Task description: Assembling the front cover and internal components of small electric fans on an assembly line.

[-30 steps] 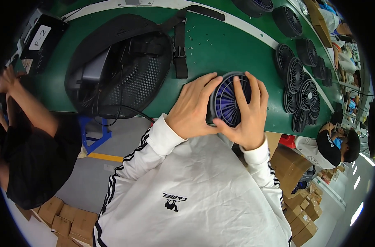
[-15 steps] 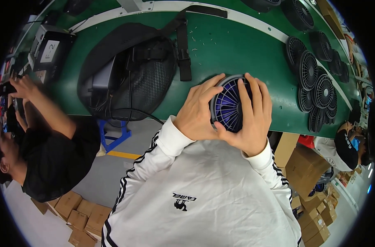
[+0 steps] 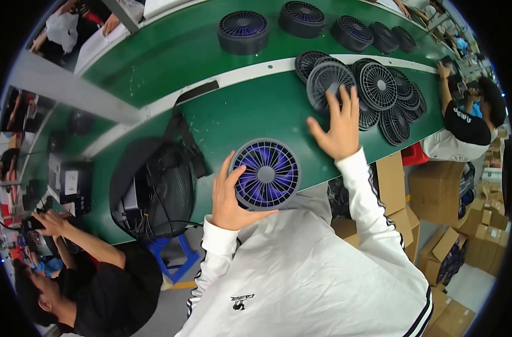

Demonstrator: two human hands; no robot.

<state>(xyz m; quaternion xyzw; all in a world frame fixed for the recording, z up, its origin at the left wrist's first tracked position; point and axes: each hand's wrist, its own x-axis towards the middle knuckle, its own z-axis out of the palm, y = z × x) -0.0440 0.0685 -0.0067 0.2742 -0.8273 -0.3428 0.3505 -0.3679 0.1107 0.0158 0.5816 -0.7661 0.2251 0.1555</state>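
A round fan (image 3: 265,174) with a dark grille and purple blades is held in my left hand (image 3: 228,196), near the bench's front edge. The thumb lies along its lower rim and the fingers curl over its left side. My right hand (image 3: 339,126) is off the fan, stretched toward a pile of black fan grilles (image 3: 379,85). Its fingers are apart, and the fingertips overlap the lower right of a slightly blurred grille (image 3: 328,76) at the pile's left end. Whether they press on that grille I cannot tell.
Several fans (image 3: 243,32) stand on the green shelf at the back. A black bag (image 3: 152,188) with cables lies left on the green bench (image 3: 239,115). One co-worker (image 3: 107,275) sits at left, another (image 3: 464,129) at far right. Cardboard boxes (image 3: 435,180) stand at right.
My right hand has let go of the fan and moved right, out to the grille pile. The left hand keeps the fan. The view has turned to the right, showing more fans behind.
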